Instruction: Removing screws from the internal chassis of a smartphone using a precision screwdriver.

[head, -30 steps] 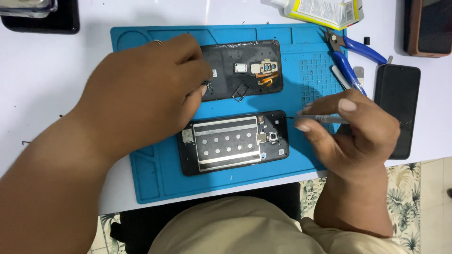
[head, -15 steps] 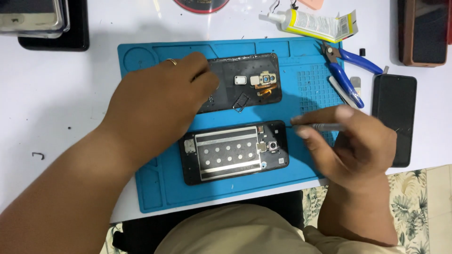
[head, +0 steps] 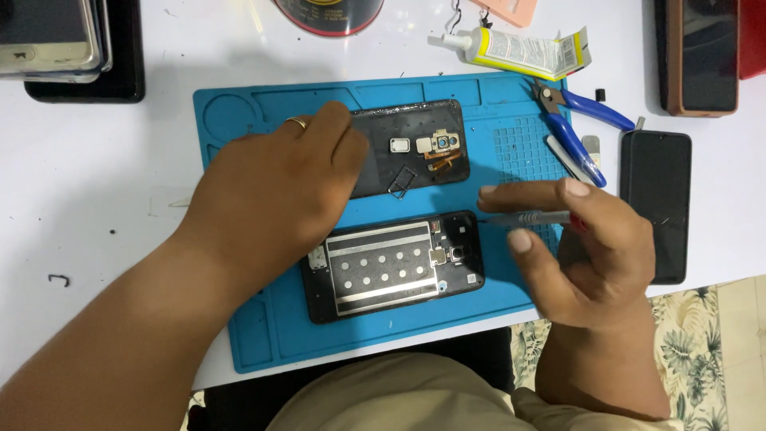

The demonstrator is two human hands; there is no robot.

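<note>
Your left hand hides the left end of the phone back cover. Beyond your right grip, the screwdriver tip is too small to read; the top edge crops the dark can.

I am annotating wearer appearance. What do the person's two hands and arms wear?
Both forearms are bare, with no sleeves, gloves or watch visible. The left hand wears a thin gold-coloured ring on one finger. The right hand shows no jewellery.

bare mat strip between back cover and pliers, glue tube crowding mat's top edge
</note>
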